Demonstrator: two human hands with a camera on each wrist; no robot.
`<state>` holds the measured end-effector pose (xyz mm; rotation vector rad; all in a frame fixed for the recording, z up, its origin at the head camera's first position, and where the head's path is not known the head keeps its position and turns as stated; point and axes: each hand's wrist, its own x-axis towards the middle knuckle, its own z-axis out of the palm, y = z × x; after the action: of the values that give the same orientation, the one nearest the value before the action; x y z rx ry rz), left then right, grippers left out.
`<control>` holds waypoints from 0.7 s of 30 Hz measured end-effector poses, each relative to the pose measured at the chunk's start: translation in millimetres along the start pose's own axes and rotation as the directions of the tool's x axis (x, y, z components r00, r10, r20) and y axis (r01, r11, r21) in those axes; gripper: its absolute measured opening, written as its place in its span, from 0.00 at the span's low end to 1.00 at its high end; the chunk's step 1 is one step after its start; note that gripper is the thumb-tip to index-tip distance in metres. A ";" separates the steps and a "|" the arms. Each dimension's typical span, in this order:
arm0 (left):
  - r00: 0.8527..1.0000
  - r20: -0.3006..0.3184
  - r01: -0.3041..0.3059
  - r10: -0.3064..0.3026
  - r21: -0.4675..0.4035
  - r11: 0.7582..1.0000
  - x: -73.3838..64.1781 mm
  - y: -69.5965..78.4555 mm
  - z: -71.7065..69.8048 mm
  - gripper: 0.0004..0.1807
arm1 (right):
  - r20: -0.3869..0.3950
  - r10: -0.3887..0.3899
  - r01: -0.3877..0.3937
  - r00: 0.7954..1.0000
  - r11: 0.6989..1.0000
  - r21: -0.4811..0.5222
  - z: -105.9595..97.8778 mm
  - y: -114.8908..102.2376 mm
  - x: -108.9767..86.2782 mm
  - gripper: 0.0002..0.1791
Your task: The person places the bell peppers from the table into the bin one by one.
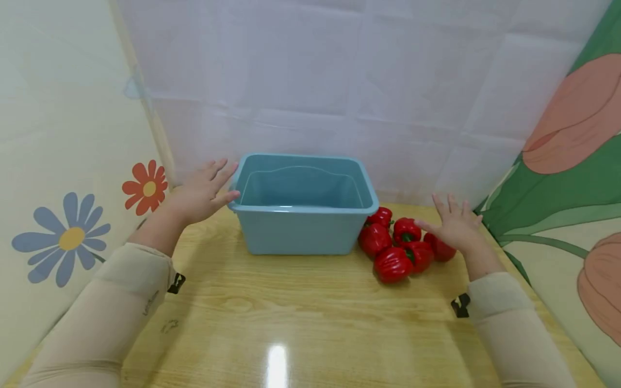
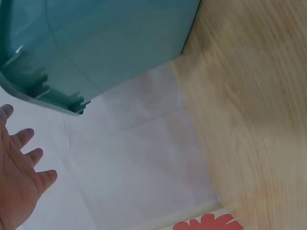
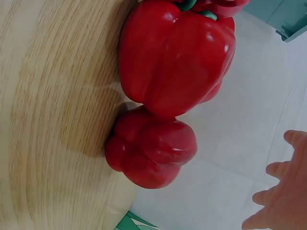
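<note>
A blue plastic bin (image 1: 293, 231) stands at the back of the wooden table, and its visible inside is bare. My left hand (image 1: 201, 191), fingers spread, is at the bin's left rim; in the left wrist view that hand (image 2: 19, 177) shows beside the rim's underside. Several red bell peppers (image 1: 394, 264) lie clustered against the bin's right side. Above the rightmost pepper (image 1: 441, 249), my right hand (image 1: 456, 226) hovers with spread fingers, holding nothing. The right wrist view shows a large pepper (image 3: 172, 57) and a smaller one (image 3: 151, 146), with the hand (image 3: 283, 191) off to their right.
The wooden table (image 1: 271, 312) stretches in front of the bin. Behind it hangs a white cloth (image 1: 301, 81). Flower-printed cloths flank the table, with a blue flower (image 1: 70, 237) at left and pink tulips (image 1: 577, 118) at right.
</note>
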<state>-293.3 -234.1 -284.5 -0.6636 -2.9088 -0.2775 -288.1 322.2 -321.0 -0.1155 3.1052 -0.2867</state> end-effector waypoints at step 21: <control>0.945 -0.149 -0.290 0.290 0.017 0.957 -9.9 13.4 34.6 0.33 | 0.013 0.003 -0.004 1.000 0.996 0.092 0.6 -0.6 -5.7 0.53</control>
<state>-282.0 -219.0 -317.9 -1.0112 -2.6228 -0.2846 -282.4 321.9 -321.3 -0.1098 3.0724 -0.4271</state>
